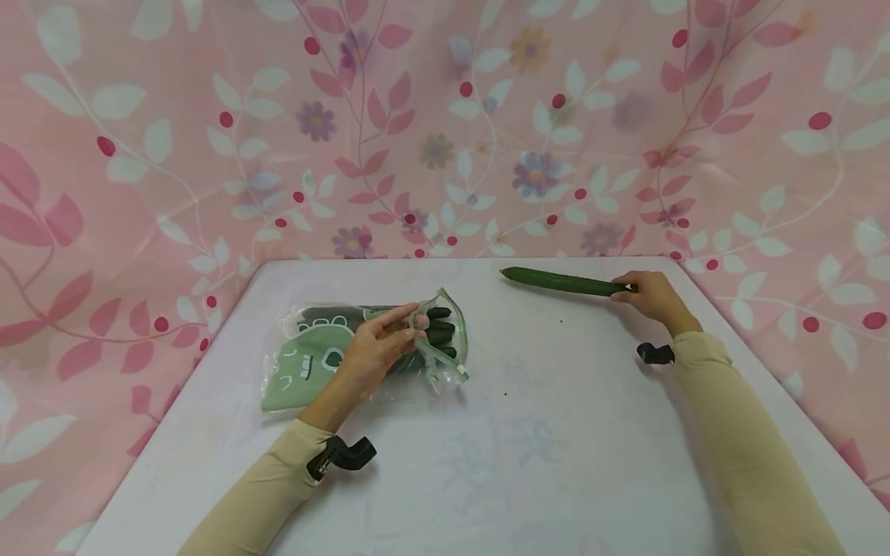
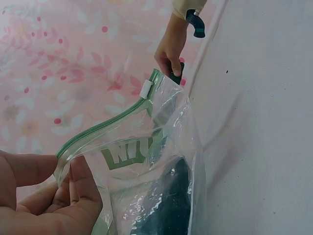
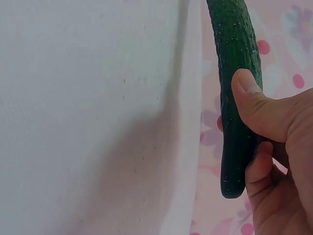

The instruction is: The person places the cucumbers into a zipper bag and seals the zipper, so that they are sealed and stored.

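Observation:
A clear zip bag (image 1: 309, 367) with a green cartoon print lies on the left of the table, several cucumbers (image 1: 439, 333) inside it. My left hand (image 1: 368, 355) pinches the bag's green zip edge (image 2: 105, 125) between thumb and fingers, lifting the mouth. A white slider (image 2: 145, 89) sits on that zip. My right hand (image 1: 650, 297) grips one long dark green cucumber (image 1: 556, 282) by its end, off to the right of the bag. In the right wrist view the thumb lies along the bumpy cucumber (image 3: 237, 98), its blunt end showing below the fingers.
A white-covered table (image 1: 556, 463) carries everything, with small dark specks on its surface. A pink floral cloth (image 1: 445, 131) hangs behind the table and down its sides. Each wrist wears a black camera mount.

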{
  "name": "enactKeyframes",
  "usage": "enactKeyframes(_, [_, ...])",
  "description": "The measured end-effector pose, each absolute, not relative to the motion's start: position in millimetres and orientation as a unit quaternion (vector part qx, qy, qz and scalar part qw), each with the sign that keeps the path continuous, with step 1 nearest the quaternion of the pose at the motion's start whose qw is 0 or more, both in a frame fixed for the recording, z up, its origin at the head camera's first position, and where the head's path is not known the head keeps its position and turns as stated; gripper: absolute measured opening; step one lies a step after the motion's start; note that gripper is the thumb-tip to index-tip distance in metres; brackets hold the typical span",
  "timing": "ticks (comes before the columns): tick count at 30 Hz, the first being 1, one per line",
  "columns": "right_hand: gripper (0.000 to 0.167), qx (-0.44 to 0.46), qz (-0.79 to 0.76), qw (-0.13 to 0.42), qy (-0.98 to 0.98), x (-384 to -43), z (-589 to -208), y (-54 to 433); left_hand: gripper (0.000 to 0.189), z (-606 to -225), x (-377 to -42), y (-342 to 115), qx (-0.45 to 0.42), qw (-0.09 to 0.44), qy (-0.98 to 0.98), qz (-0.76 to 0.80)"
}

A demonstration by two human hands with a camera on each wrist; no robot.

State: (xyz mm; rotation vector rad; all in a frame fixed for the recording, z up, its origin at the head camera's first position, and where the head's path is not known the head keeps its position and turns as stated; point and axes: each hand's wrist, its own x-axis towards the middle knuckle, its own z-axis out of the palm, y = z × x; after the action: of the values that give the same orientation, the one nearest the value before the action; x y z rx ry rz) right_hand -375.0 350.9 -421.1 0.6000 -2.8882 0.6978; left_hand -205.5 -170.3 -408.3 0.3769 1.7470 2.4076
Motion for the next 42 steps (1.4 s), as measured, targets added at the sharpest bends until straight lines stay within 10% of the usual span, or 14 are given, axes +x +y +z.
enactKeyframes(42, [0.022,0.355,0.321,0.082,-0.874,-317.9,-409.5,285.4,0.049,-410.6,-209.1,-168.0,0.114,0.052,0.577,0.807])
